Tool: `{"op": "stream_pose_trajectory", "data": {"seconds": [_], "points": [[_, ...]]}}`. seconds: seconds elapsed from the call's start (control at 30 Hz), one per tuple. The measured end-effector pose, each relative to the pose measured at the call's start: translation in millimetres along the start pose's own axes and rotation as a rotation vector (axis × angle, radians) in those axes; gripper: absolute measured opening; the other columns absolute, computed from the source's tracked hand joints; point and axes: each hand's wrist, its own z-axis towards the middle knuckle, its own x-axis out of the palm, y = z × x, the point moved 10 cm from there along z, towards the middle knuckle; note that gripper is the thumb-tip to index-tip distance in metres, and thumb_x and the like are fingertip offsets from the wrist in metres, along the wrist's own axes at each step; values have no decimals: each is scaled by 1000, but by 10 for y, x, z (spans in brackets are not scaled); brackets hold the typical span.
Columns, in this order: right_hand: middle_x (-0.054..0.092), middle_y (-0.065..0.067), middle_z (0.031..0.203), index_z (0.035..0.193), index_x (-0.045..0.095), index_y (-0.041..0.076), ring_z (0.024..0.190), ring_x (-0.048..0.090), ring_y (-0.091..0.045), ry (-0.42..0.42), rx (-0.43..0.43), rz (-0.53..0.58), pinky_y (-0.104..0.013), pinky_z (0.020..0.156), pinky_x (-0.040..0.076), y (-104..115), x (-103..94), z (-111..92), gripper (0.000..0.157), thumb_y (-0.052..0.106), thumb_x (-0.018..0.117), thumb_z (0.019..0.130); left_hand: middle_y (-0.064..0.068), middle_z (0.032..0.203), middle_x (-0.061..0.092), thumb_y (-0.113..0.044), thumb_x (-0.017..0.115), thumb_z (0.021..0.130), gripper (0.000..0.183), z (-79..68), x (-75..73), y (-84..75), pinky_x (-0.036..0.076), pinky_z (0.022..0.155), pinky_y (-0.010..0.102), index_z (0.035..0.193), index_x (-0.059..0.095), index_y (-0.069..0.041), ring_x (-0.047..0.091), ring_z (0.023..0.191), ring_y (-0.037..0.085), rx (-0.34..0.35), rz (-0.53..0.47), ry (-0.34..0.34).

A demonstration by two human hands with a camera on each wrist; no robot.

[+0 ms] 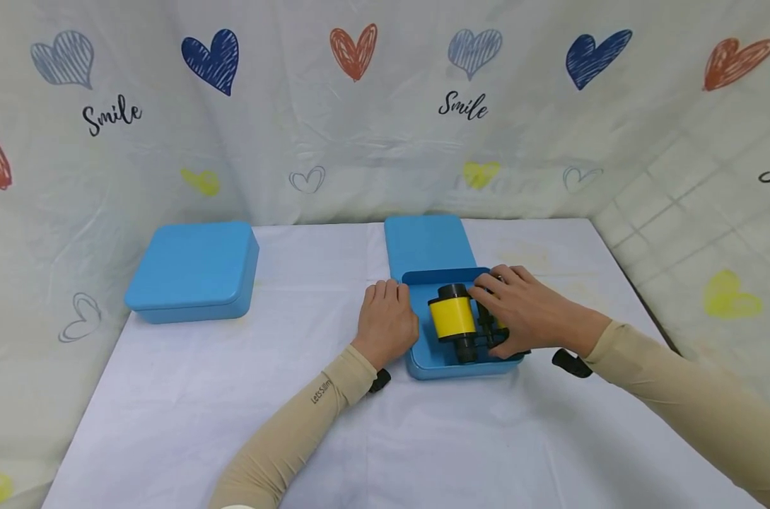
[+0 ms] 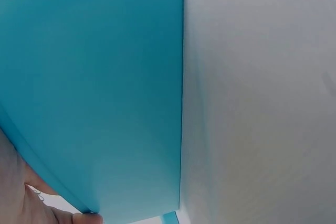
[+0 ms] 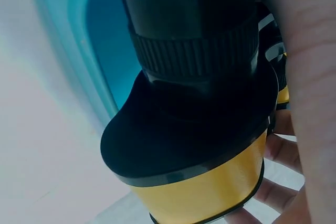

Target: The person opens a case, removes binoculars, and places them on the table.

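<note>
A pair of yellow and black binoculars (image 1: 452,317) is in my right hand (image 1: 531,311), tilted over the open blue box (image 1: 423,369). My right fingers wrap round its right barrel, which they partly hide. In the right wrist view, a black ribbed eyepiece (image 3: 194,51) and a yellow barrel band show close up beside the box's rim. My left hand (image 1: 387,322) grips the left rim of that box; in the left wrist view its fingers (image 2: 39,182) bend over the edge of the blue side wall (image 2: 115,87). The box's lid (image 1: 429,244) lies folded back behind it.
A second blue box (image 1: 194,268), closed, stands at the left of the white-covered table (image 1: 295,283). A curtain (image 1: 385,127) printed with hearts and "Smile" hangs along the table's back and sides.
</note>
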Motion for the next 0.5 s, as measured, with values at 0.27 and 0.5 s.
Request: {"op": "stream_pose_trajectory", "data": {"seconds": [0.27,0.5], "points": [[60,-12,131,135,58,6,115,52,-35,-23,6,-8,-52,97,49,-31,-26,-58,108,76,87,58,6,85,48,-20,51,97,12,3,114,-8,21,75,29,94,55,-9,43,81,21,-6,8,83],[60,-13,130,135,57,6,116,53,-37,-64,2,-35,-52,97,48,-58,-68,-122,110,77,87,56,6,83,49,-20,54,96,11,16,73,-26,20,74,29,92,56,-9,41,78,21,-1,17,53]]}}
